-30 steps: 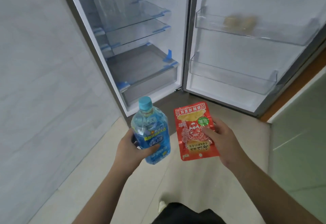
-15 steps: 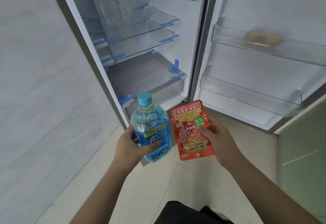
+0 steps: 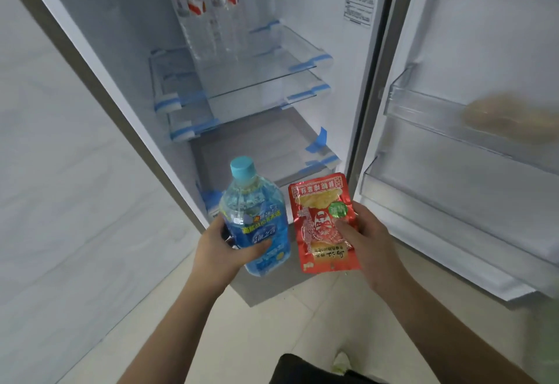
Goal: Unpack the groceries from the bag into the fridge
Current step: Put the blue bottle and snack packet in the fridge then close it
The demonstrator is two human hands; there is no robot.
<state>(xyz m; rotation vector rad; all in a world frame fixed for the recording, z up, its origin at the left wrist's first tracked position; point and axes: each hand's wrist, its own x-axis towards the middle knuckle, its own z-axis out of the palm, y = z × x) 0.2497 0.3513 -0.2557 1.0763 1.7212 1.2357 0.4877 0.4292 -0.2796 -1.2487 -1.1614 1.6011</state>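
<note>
Left hand [image 3: 218, 251] grips blue bottle [image 3: 255, 226], right hand [image 3: 370, 240] pinches red pouch [image 3: 323, 223] (frame centre), open fridge [image 3: 242, 81] behind.

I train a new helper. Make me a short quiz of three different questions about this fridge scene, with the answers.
1. True or false: the left hand holds the blue bottle.
2. What does the right hand hold? A) red packet B) egg carton C) green can
3. Fill in: the fridge door is ____.

Key: 1 true. 2 A, the red packet. 3 open.
</note>
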